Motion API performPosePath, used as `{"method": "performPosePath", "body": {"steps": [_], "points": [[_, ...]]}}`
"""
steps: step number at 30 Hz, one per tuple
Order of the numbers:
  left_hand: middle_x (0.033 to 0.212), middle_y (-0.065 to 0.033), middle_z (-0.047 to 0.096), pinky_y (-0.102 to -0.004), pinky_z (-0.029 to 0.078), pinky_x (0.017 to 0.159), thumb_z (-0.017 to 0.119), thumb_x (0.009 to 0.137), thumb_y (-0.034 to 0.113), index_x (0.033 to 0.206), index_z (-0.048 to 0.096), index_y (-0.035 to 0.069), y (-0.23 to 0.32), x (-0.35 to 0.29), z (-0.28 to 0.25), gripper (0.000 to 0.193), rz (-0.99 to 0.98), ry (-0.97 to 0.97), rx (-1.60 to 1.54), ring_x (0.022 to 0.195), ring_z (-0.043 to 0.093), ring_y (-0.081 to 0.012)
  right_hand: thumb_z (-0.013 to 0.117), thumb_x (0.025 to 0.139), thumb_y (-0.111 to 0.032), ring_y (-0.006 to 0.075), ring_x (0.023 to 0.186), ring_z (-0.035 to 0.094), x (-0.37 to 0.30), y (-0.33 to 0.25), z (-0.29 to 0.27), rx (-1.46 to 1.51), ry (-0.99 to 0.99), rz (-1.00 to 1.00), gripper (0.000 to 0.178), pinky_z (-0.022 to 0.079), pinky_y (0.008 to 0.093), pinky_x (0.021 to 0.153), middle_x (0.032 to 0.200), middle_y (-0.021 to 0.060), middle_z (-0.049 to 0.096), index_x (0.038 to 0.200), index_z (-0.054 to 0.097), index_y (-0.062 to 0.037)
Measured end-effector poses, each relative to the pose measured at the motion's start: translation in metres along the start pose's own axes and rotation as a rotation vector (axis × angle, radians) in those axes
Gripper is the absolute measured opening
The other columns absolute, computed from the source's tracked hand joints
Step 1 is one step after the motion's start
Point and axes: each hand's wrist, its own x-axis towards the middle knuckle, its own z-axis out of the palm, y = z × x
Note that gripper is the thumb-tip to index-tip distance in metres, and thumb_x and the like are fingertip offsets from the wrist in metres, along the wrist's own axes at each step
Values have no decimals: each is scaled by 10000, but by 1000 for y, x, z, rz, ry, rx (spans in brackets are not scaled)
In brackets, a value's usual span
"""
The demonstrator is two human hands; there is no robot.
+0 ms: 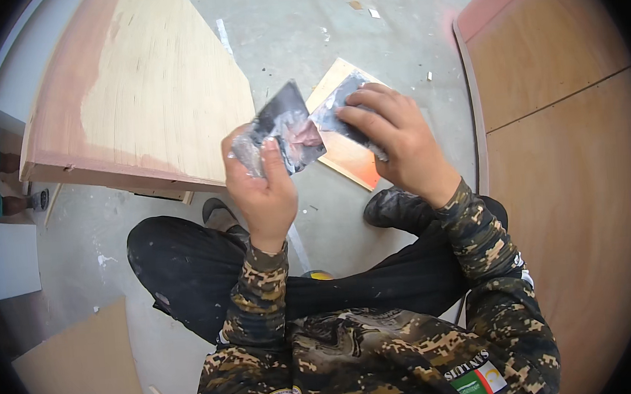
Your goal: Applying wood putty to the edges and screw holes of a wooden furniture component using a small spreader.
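Note:
My left hand (261, 201) grips a flat, dark putty spreader (289, 107), its thumb pressed on the face. Pinkish paste (302, 133) and grey smears cover that face. My right hand (405, 139) is closed on a second flat, dark spreader (337, 102), also smeared with grey, fingers laid over its top. The two plates come edge to edge in front of me; whether they touch I cannot tell. Behind and below them lies a pale wooden board (353, 156) with an orange patch.
A large plywood piece with pinkish edges (153, 76) stands at left, close to my left hand. Tall brown wood panels (554, 151) rise at right. A loose board (86, 367) and white box (5, 259) are at lower left. Another person's leg (12, 205) shows at far left.

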Motion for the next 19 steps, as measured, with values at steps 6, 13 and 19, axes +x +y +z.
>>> {"method": "performPosePath", "body": {"steps": [6, 13, 19], "points": [[1015, -99, 612, -276, 488, 816, 571, 983, 58, 1184, 539, -41, 10, -6, 3, 226, -29, -82, 115, 904, 589, -153, 644, 725, -22, 295, 1226, 514, -5, -26, 14, -121, -140, -136, 518, 419, 467, 944, 1245, 68, 567, 1224, 638, -162], [1144, -120, 613, -322, 560, 675, 528, 1021, 167, 1302, 476, 14, 13, 7, -3, 324, -188, 203, -298, 904, 654, -214, 664, 757, 89, 359, 1175, 539, 2, -10, -1, 423, -46, 75, 581, 443, 431, 998, 1271, 153, 561, 1311, 588, -70], [1181, -99, 627, -353, 605, 632, 544, 1010, 262, 1351, 480, 81, 6, 6, -5, 392, -726, 166, -834, 924, 675, -226, 651, 859, 46, 340, 1223, 531, -8, -7, -3, 449, -2, 70, 662, 425, 427, 1051, 1323, 180, 535, 1471, 436, -88]]}}
